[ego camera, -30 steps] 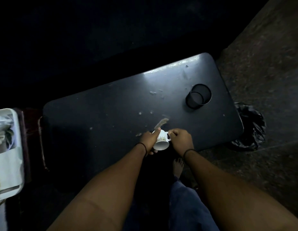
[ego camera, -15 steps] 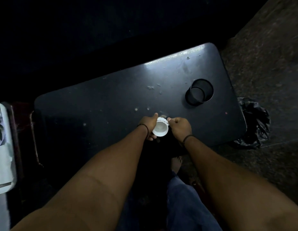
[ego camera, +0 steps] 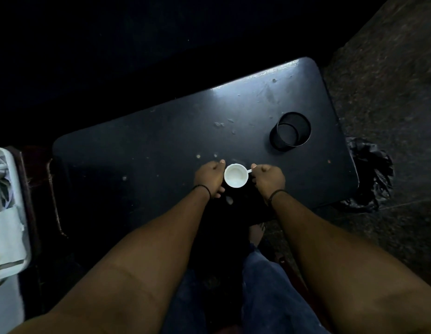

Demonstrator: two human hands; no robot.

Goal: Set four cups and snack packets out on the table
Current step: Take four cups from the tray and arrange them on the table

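Note:
A small white cup (ego camera: 235, 175) stands upright with its mouth up near the front edge of the dark table (ego camera: 142, 165). My left hand (ego camera: 209, 177) wraps the cup's left side. My right hand (ego camera: 267, 178) pinches the cup's thin white handle on the right. The inside of the cup looks empty. No snack packets show on the table.
A black mesh cylinder holder (ego camera: 290, 133) stands on the table at the right. A black plastic bag (ego camera: 371, 172) lies on the floor past the table's right edge. A white tray or bin (ego camera: 7, 213) with pale items sits at the far left. Crumbs and stains dot the tabletop.
The cup was tilted on its side between both hands; now it is turned upright, mouth up, and sits a little farther onto the table.

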